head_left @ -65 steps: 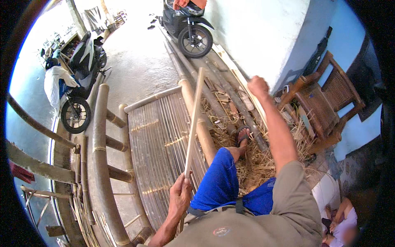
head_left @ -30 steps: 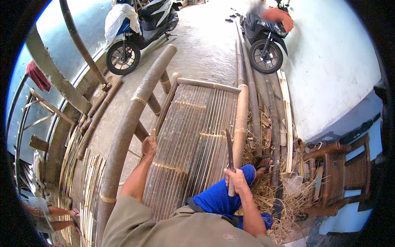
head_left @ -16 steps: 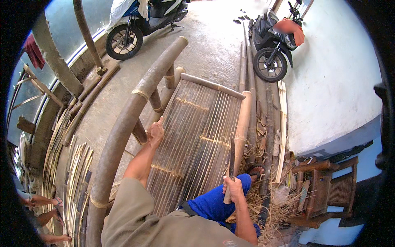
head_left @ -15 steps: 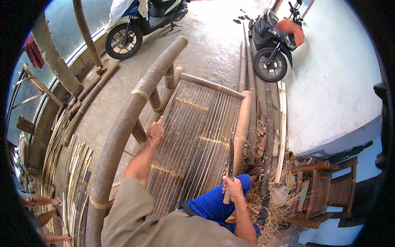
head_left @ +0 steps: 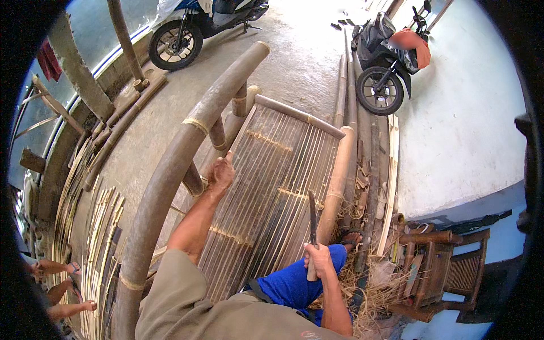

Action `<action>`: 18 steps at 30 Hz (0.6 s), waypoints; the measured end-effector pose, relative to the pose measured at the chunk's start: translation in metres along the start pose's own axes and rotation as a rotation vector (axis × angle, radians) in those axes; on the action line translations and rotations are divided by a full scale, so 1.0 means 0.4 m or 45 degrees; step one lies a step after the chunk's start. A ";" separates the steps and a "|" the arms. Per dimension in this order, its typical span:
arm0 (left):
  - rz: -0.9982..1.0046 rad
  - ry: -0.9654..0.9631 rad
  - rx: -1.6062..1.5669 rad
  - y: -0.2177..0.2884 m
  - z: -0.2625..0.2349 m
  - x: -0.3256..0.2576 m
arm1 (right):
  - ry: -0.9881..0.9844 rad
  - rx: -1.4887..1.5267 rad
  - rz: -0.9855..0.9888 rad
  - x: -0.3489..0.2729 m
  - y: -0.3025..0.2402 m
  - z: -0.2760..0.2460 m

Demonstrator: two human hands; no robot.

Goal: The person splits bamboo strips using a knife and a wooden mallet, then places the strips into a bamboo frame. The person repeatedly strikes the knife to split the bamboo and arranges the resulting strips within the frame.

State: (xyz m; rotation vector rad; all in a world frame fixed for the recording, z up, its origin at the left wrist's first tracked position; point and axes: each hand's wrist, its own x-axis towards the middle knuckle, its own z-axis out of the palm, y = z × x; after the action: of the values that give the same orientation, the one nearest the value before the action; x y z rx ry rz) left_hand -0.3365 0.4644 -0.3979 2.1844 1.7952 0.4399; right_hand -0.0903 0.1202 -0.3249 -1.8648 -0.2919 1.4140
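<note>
A bamboo bench frame lies on the concrete floor, with a slatted seat (head_left: pixel 283 175) and a thick curved bamboo rail (head_left: pixel 187 136). My left hand (head_left: pixel 220 173) rests on the left edge of the slats, beside a short bamboo post (head_left: pixel 194 180). My right hand (head_left: pixel 317 260) is shut on the handle of a long dark knife (head_left: pixel 312 218), whose blade points up and away over the right side of the seat. My blue-clad knee (head_left: pixel 292 283) sits below it.
Two parked motorbikes stand at the far end, one blue and white (head_left: pixel 192 25), one black (head_left: pixel 385 62). Long bamboo poles (head_left: pixel 348 113) lie along the white wall. Split strips (head_left: pixel 96 226) pile at left, shavings and a wooden chair (head_left: pixel 447 272) at right. Another person's feet (head_left: pixel 62 283) show lower left.
Earlier my right hand held a long bamboo pole high; now it holds the knife low by my knee. My left hand has moved forward along the seat's left edge.
</note>
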 end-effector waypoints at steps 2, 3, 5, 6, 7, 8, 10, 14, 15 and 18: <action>0.024 0.050 -0.059 0.005 -0.009 0.009 | 0.000 -0.015 0.012 0.003 -0.003 0.003; 0.020 0.044 -0.089 0.002 -0.014 0.012 | 0.024 -0.032 0.012 0.004 -0.003 0.004; 0.011 0.025 -0.066 -0.016 -0.027 0.015 | 0.045 -0.049 0.044 0.005 -0.003 0.006; 0.016 0.059 -0.057 -0.027 -0.031 0.016 | 0.034 -0.045 0.020 0.006 -0.002 0.006; 0.044 0.128 -0.003 -0.040 -0.034 0.010 | 0.026 -0.043 0.016 0.007 -0.002 0.007; 0.051 0.093 0.004 -0.049 -0.033 0.005 | 0.035 -0.042 0.016 0.008 -0.001 0.008; 0.074 0.083 0.032 -0.065 -0.022 -0.003 | 0.007 -0.042 -0.007 0.011 -0.001 0.010; -0.007 -0.008 -0.093 -0.074 0.021 -0.007 | 0.001 -0.086 -0.041 0.010 -0.002 0.012; -0.037 0.024 -0.113 -0.076 0.031 -0.009 | 0.008 -0.071 -0.063 0.007 -0.001 0.010; -0.065 -0.009 -0.277 -0.082 0.054 -0.027 | 0.036 -0.020 -0.103 -0.013 0.009 0.001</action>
State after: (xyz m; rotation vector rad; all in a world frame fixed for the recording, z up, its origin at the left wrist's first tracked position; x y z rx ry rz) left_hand -0.3592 0.4594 -0.4314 1.9861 1.7072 0.5861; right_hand -0.0936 0.1149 -0.3238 -1.8636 -0.3612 1.3336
